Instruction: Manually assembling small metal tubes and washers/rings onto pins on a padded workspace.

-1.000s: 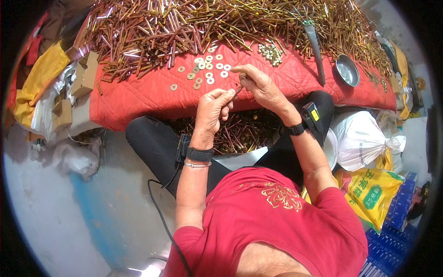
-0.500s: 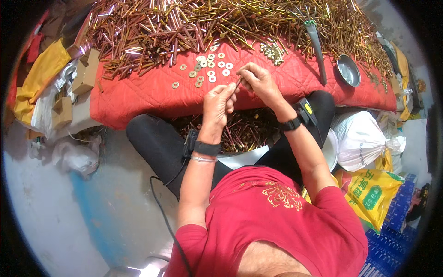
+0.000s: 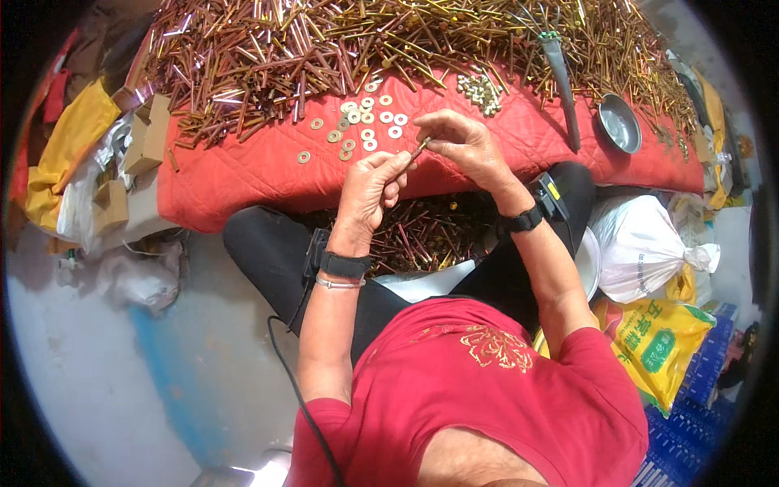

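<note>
Position: 1 slim metal rod [image 3: 419,150] is held above the near edge of the red quilted cloth [image 3: 243,178], tilted, its brassy end toward the right.

Finger state: the left hand [image 3: 375,187] is closed in a thumb-and-forefinger pinch on the rod. The right hand [image 3: 466,150] is at the brassy end, upper finger spread partly away from the thumb; whether it grips or only touches cannot be determined.

Handling (judged): light, rigid, not fragile; smooth metal may slip or roll. Grip the shank near mid-length; leave the brassy end accessible.

Count:
- Washers [image 3: 354,118], cloth centre: about 18; overlaps prevent an exact figure.
- Small pale fittings [image 3: 479,96], right of cloth centre: 1 cluster, pieces uncountable.
- Loose rods: 1 heap [image 3: 284,65] across the cloth's far side and 1 heap [image 3: 430,239] below its near edge; pieces uncountable.
- Grey-handled tool [image 3: 561,101], cloth's right part: 1.
- Metal bowl [image 3: 607,114], cloth's right part: 1.
</note>
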A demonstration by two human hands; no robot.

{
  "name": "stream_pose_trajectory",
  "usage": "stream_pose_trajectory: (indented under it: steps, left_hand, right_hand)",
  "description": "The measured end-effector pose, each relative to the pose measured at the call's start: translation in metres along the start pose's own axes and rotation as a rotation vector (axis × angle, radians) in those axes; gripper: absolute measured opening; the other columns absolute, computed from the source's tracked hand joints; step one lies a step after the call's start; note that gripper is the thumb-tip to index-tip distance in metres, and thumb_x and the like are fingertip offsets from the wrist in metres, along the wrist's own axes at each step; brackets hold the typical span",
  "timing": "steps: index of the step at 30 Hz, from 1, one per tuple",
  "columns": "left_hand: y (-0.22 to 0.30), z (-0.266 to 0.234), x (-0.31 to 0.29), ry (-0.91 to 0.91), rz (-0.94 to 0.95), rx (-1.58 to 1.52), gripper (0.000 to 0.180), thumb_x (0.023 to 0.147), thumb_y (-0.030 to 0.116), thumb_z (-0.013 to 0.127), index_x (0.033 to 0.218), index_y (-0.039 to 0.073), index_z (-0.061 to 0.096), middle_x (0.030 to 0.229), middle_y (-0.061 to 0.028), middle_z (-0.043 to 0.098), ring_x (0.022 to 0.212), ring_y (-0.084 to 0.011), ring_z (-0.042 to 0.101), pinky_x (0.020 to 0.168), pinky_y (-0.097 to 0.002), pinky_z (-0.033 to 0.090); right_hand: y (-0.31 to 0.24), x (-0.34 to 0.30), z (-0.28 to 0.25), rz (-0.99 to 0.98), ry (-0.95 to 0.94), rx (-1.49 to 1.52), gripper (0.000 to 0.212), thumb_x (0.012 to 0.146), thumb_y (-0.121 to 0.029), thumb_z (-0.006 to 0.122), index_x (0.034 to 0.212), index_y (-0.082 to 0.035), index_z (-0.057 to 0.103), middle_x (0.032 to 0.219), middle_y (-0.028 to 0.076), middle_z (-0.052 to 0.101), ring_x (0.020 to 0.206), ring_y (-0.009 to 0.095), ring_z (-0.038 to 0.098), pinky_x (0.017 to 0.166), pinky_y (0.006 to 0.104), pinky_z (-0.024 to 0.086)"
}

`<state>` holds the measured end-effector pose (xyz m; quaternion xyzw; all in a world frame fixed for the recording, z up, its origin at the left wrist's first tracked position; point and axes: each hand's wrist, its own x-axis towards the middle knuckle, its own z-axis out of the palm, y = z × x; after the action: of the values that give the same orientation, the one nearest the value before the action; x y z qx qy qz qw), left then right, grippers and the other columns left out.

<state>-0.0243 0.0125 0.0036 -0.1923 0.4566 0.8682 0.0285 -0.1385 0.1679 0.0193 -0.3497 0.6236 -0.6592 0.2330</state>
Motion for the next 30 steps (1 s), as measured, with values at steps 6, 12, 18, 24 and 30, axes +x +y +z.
stream_pose_trajectory:
  steps: [6, 12, 18, 24, 30]
  left_hand:
    - [0.002, 0.005, -0.004, 0.050, -0.025, -0.081, 0.017, 0.088, 0.017, 0.061, 0.085, 0.001, 0.062, 0.064, -0.0017, 0.058, 0.040, -0.0003, 0.041, 0.033, -0.0134, 0.029]
    - [0.005, 0.015, -0.009, 0.038, -0.006, 0.061, 0.015, 0.088, 0.018, 0.062, 0.083, 0.003, 0.062, 0.063, -0.0010, 0.057, 0.039, -0.0002, 0.039, 0.032, -0.0143, 0.027]
    - [0.008, 0.022, -0.012, 0.028, 0.059, 0.217, 0.014, 0.087, 0.017, 0.063, 0.080, 0.005, 0.061, 0.062, 0.0000, 0.056, 0.039, -0.0007, 0.038, 0.033, -0.0146, 0.026]
    - [0.003, 0.015, -0.013, 0.049, 0.028, 0.079, 0.016, 0.087, 0.017, 0.063, 0.083, 0.001, 0.062, 0.062, -0.0010, 0.056, 0.039, -0.0002, 0.038, 0.033, -0.0138, 0.026]
    - [0.007, 0.007, -0.020, -0.005, -0.006, -0.050, 0.018, 0.088, 0.017, 0.062, 0.085, -0.001, 0.062, 0.064, -0.0025, 0.056, 0.038, 0.0000, 0.037, 0.032, -0.0131, 0.026]
  right_hand:
    - [-0.008, -0.001, 0.000, -0.170, -0.022, -0.147, 0.036, 0.082, 0.006, 0.058, 0.116, -0.004, 0.058, 0.095, 0.004, 0.059, 0.093, 0.012, 0.058, 0.084, 0.0259, 0.047]
    - [-0.016, -0.007, -0.002, -0.157, -0.016, -0.381, 0.035, 0.084, 0.004, 0.054, 0.118, -0.005, 0.057, 0.085, 0.005, 0.059, 0.079, 0.010, 0.055, 0.072, 0.0236, 0.045]
    - [-0.014, -0.015, -0.001, -0.106, 0.052, -0.313, 0.030, 0.091, -0.009, 0.050, 0.121, -0.008, 0.054, 0.067, -0.002, 0.047, 0.059, 0.005, 0.044, 0.054, 0.0211, 0.037]
    - [-0.008, -0.017, -0.001, 0.060, -0.077, -0.028, 0.019, 0.093, -0.008, 0.050, 0.111, -0.003, 0.052, 0.073, 0.002, 0.054, 0.065, 0.007, 0.054, 0.059, 0.0215, 0.045]
    - [-0.008, -0.016, 0.003, -0.077, -0.056, 0.035, 0.012, 0.089, -0.001, 0.053, 0.101, -0.001, 0.056, 0.079, 0.003, 0.057, 0.071, 0.009, 0.057, 0.064, 0.0235, 0.048]
